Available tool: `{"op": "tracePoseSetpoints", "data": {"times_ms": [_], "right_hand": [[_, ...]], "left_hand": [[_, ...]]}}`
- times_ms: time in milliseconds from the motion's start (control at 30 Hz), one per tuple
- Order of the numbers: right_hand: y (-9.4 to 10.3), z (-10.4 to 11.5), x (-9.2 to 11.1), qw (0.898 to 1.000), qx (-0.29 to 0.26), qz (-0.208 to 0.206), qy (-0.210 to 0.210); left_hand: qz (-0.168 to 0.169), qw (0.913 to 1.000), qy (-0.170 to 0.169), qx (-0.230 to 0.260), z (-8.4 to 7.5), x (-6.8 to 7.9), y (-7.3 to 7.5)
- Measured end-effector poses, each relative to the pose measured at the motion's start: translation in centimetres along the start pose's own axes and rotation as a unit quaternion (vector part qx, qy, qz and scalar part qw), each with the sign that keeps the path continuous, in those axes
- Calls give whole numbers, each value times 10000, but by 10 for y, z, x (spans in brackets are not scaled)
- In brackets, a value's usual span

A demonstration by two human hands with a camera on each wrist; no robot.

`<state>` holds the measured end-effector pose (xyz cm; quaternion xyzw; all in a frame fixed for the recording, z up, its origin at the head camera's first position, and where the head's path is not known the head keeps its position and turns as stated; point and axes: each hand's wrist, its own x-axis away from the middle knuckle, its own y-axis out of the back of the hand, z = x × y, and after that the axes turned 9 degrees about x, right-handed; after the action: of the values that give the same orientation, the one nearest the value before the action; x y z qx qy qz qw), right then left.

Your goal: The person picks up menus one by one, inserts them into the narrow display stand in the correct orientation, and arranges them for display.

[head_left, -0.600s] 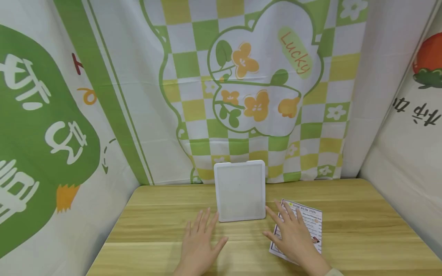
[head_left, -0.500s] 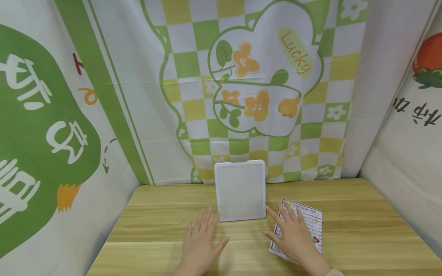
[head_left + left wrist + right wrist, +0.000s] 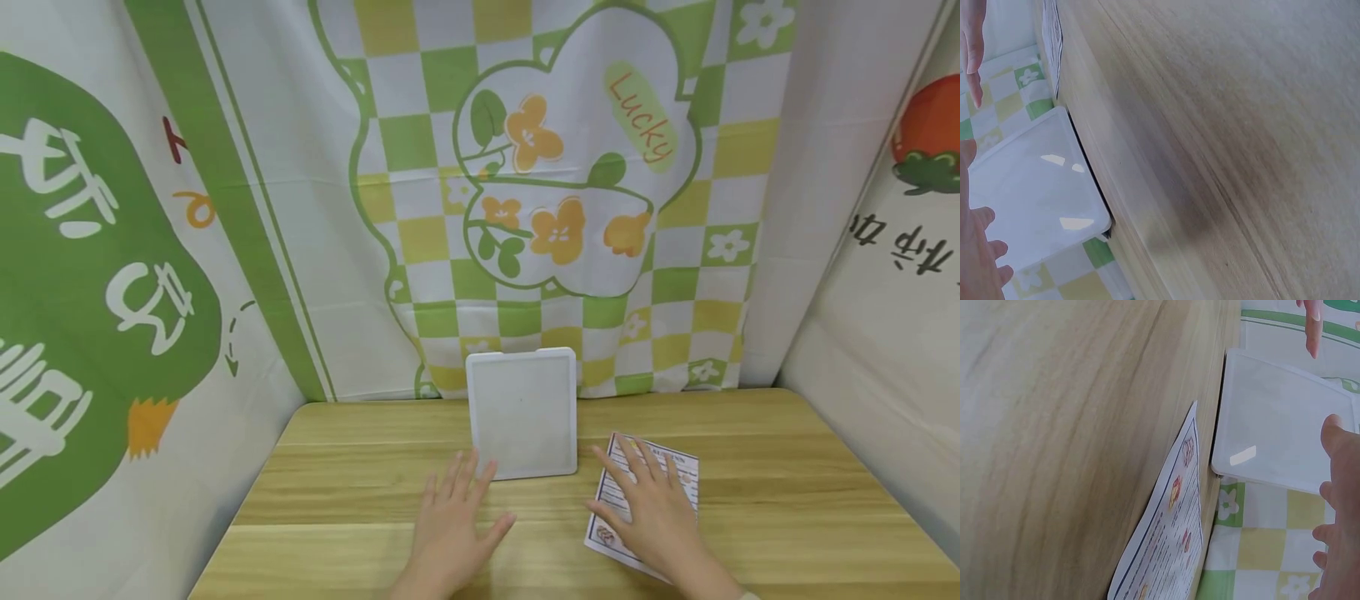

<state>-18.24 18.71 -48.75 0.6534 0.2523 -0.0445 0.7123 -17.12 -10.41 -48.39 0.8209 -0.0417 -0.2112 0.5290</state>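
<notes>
A white rectangular board with a raised frame [image 3: 522,412] stands upright toward the back of the table. My left hand [image 3: 454,533], fingers spread and straight, is in front of its lower left corner and holds nothing. To the right lies a printed menu sheet [image 3: 611,542] with text and small food pictures. My right hand [image 3: 660,517] hovers over this sheet with spread fingers, covering its middle. In the right wrist view the menu sheet [image 3: 1169,531] lies below the hand, apart from it. The left wrist view shows the glossy board [image 3: 1047,187] beyond my left fingers.
A light wooden table [image 3: 337,492] carries everything. Behind it hangs a green and yellow checked curtain [image 3: 525,317]. Printed cloth walls stand on the left [image 3: 247,250] and right [image 3: 862,333] of the table.
Both hands have shifted slightly to the right, fingers still spread. The board and the menu sheet have stayed in place, and the head view has turned very slightly.
</notes>
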Motion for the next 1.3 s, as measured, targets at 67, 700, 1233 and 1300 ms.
{"op": "tracePoseSetpoints", "data": {"times_ms": [67, 700, 1233, 1300], "right_hand": [[2, -2, 2, 10000, -66, 13, -49], [9, -26, 22, 9983, -59, -586, 18], [4, -46, 39, 9994, -179, -261, -109], [3, -48, 42, 9995, -248, -152, -135]], "left_hand": [[10, 10000, -83, 1, -2, -1, -1], [369, 9966, -693, -240, -23, -17, -11], [447, 9888, -1338, -494, -31, -35, -31], [479, 9876, -1420, -457, -32, -37, -33]]}}
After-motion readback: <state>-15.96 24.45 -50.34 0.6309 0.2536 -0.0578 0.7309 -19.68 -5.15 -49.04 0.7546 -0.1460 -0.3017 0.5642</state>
